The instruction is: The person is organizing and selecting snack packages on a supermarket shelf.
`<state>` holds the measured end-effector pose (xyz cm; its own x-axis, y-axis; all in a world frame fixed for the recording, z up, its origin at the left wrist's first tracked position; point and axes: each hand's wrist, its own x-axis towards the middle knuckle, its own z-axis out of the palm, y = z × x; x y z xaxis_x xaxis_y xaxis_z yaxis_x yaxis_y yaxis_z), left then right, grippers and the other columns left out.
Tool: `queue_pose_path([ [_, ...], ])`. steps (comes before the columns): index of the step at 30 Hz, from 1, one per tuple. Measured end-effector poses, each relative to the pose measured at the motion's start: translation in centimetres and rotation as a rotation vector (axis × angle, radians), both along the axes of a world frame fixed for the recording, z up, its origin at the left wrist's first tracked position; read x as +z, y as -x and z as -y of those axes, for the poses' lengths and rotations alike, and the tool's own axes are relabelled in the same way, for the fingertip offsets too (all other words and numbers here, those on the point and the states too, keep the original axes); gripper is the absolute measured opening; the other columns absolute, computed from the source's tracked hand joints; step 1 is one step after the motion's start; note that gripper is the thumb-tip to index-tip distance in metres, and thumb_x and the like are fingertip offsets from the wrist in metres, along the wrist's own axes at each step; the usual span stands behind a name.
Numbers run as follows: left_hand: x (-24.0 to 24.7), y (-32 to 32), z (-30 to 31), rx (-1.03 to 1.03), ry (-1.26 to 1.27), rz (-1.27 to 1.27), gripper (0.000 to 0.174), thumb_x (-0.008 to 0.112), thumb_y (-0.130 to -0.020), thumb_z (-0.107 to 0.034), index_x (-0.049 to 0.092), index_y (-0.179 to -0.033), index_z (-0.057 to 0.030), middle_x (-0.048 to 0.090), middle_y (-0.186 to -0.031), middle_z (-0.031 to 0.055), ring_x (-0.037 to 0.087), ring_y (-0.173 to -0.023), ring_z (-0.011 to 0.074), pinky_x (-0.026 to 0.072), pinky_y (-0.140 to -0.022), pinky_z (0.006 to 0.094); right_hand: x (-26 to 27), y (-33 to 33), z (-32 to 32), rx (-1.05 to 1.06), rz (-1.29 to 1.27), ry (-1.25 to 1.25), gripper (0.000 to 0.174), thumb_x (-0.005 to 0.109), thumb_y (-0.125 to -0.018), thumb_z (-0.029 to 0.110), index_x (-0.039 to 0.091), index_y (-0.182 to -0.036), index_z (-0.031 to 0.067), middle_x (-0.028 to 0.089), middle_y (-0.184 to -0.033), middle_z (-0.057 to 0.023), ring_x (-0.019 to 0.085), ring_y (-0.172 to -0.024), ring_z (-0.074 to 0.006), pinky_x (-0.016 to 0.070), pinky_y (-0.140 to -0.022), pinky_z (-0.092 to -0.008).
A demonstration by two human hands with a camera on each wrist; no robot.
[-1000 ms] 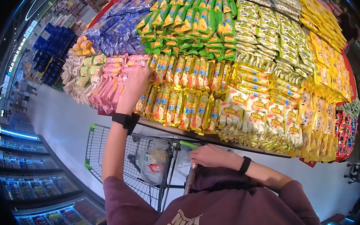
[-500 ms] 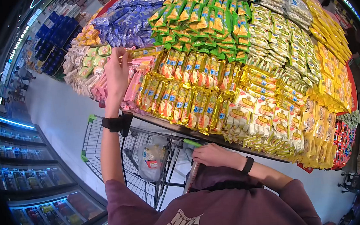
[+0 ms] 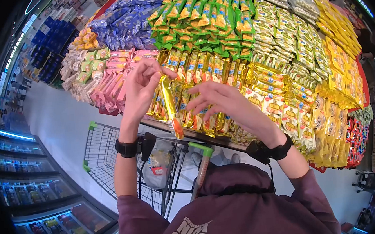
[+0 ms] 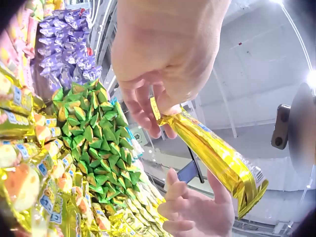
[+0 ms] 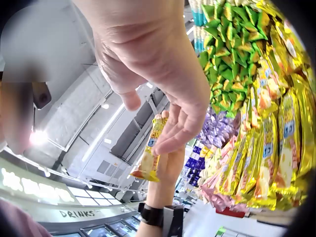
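Observation:
A long gold packet [image 3: 169, 103] hangs at a slant from the left hand [image 3: 143, 87], pinched at its top end between thumb and fingers. In the left wrist view the packet [image 4: 217, 155] slopes down to the right from the left hand [image 4: 168, 54]. To its right in the head view, the right hand [image 3: 230, 107] has its fingers spread and holds nothing. The right wrist view shows the right hand [image 5: 153, 64] with thumb and fingers apart, the packet [image 5: 150, 153] beyond them. Rows of similar gold packets [image 3: 186, 68] lie behind both hands.
A wire shopping cart [image 3: 104, 147] with green corners stands below the display, a plastic bag [image 3: 157, 174] inside. Pink packets [image 3: 112, 81], green packets [image 3: 206, 21] and purple packets [image 3: 131, 22] are heaped on the display. Lit freezers [image 3: 34, 190] line the left side.
The left hand took a gold packet from the display and brought it right and nearer, turning it from level to hanging. The right hand left the cart handle and rose beside it.

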<state>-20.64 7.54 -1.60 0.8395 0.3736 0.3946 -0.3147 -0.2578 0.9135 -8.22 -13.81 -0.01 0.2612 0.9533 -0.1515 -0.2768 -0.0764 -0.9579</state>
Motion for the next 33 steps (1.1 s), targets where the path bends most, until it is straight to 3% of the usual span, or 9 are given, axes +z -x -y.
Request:
queue_pose_path([
  [1,0.0,-0.6,0.6,0.011,0.003,0.014,0.01,0.046,-0.1,0.004,0.048,-0.102,-0.0048,0.071,-0.098,0.0159,0.067,-0.094,0.0194,0.0513,-0.091,0.0358,0.6,0.1,0.2,0.13,-0.088,-0.017,0.047,0.049,-0.107,0.033,0.051,-0.137,-0.0031,0.07,-0.11,-0.0131,0.067,-0.096,-0.0141,0.0542,-0.08,-0.0281],
  [4,-0.7,-1.8,1.6,0.039,0.078,0.07,0.012,0.044,-0.099,0.008,0.05,-0.104,-0.0006,0.071,-0.101,0.0191,0.069,-0.097,0.0217,0.054,-0.092,0.0352,-0.6,0.7,-0.7,0.165,-0.133,-0.034,0.048,0.054,-0.104,0.032,0.049,-0.138,-0.0014,0.071,-0.105,-0.0105,0.066,-0.088,-0.011,0.0531,-0.073,-0.025],
  [10,-1.4,-3.6,4.4,0.036,0.196,0.118,0.004,0.053,-0.103,-0.005,0.049,-0.105,-0.0059,0.072,-0.104,0.0164,0.068,-0.088,0.0177,0.0542,-0.076,0.0282,-1.6,0.9,-1.4,0.109,0.06,0.037,0.033,0.068,-0.097,0.034,0.063,-0.103,0.0021,0.065,-0.082,0.0011,0.055,-0.067,-0.0042,0.0421,-0.056,-0.0201],
  [14,-1.5,-3.8,5.7,0.021,0.354,-0.013,0.015,0.052,-0.104,-0.009,0.053,-0.118,-0.0038,0.072,-0.107,0.0141,0.068,-0.091,0.0148,0.0525,-0.08,0.0261,-2.5,0.2,-1.3,0.001,0.131,0.032,0.04,0.072,-0.092,0.038,0.066,-0.103,0.0004,0.065,-0.08,0.0006,0.055,-0.066,-0.0054,0.0414,-0.055,-0.0235],
  [15,-1.1,-3.1,5.1,0.115,0.175,-0.232,0.026,0.055,-0.104,-0.014,0.054,-0.127,-0.0021,0.072,-0.108,0.0099,0.066,-0.095,0.0096,0.0502,-0.084,0.023,-2.1,0.2,-1.1,-0.054,0.194,0.014,0.039,0.072,-0.092,0.038,0.066,-0.099,0.0004,0.064,-0.079,0.0006,0.055,-0.065,-0.0061,0.0411,-0.054,-0.0243],
  [20,-0.5,-2.3,6.2,0.009,0.278,-0.274,0.037,0.069,-0.095,-0.01,0.055,-0.127,0.0025,0.071,-0.103,0.0048,0.064,-0.094,0.0055,0.0496,-0.085,0.0221,-2.9,-1.2,-0.5,-0.066,0.39,0.118,0.042,0.077,-0.088,0.038,0.058,-0.087,0.0006,0.063,-0.072,-0.0031,0.06,-0.063,-0.0098,0.0466,-0.057,-0.0264],
  [25,-1.6,-2.4,5.0,0.016,0.432,-0.195,0.033,0.073,-0.092,-0.007,0.058,-0.118,0.0047,0.072,-0.105,0.0054,0.064,-0.091,0.0048,0.0502,-0.081,0.0208,-2.3,-1.1,0.3,-0.055,0.226,0.026,0.043,0.079,-0.088,0.033,0.055,-0.097,-0.0013,0.064,-0.072,-0.0046,0.065,-0.063,-0.0115,0.0507,-0.056,-0.025],
  [28,-0.9,-2.4,5.8,0.083,0.499,-0.222,0.042,0.072,-0.092,-0.007,0.055,-0.127,0.0098,0.07,-0.101,0.0036,0.063,-0.091,0.0039,0.0485,-0.081,0.0189,-3.8,-1.3,0.1,-0.147,0.236,-0.066,0.045,0.078,-0.088,0.032,0.052,-0.104,-0.0015,0.065,-0.073,-0.0068,0.066,-0.061,-0.0128,0.0505,-0.053,-0.0247],
  [33,-1.7,-1.7,6.6,0.083,0.339,-0.322,0.045,0.061,-0.101,-0.018,0.053,-0.139,0.0038,0.064,-0.084,-0.0038,0.047,-0.067,0.0002,0.0386,-0.058,0.0194,-2.6,-1.4,-0.8,-0.227,0.253,0.026,0.063,0.076,-0.09,0.03,0.04,-0.127,-0.0057,0.068,-0.078,-0.0127,0.068,-0.063,-0.0162,0.0531,-0.054,-0.027],
])
